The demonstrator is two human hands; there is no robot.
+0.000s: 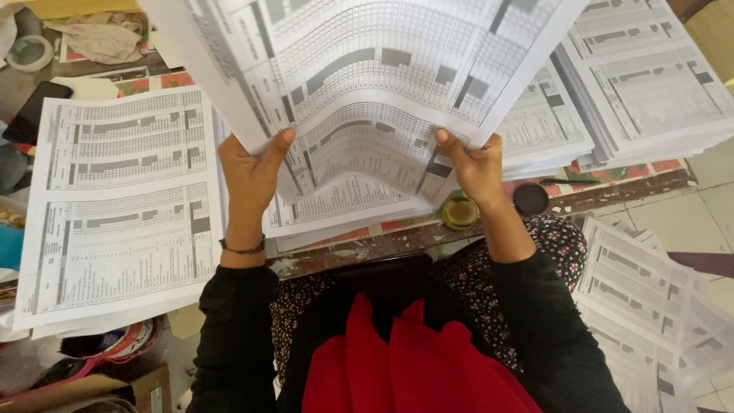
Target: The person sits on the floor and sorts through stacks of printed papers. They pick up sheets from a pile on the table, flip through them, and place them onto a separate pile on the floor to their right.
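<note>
You hold a sheaf of white printed table sheets (367,84) raised at frame centre, lower edge sagging. Left hand (252,172) pinches its left edge, right hand (475,164) its right, each grip closed on paper. Stacks of the same sheets already lie on the worktop (367,243) at left (122,206) and upper right (650,76); more lie lower right (650,298). Small round green pot (459,212) sits by your right wrist.

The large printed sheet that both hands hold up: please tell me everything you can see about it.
The large sheet is white paper printed with grey tables and darker bars. It is lifted toward the camera and bends upward in the middle. The left hand pinches its lower edge on one side, the right hand on the other, thumbs on top. It hangs over more printed sheets lying on the table. Its upper part runs out of view.
</note>
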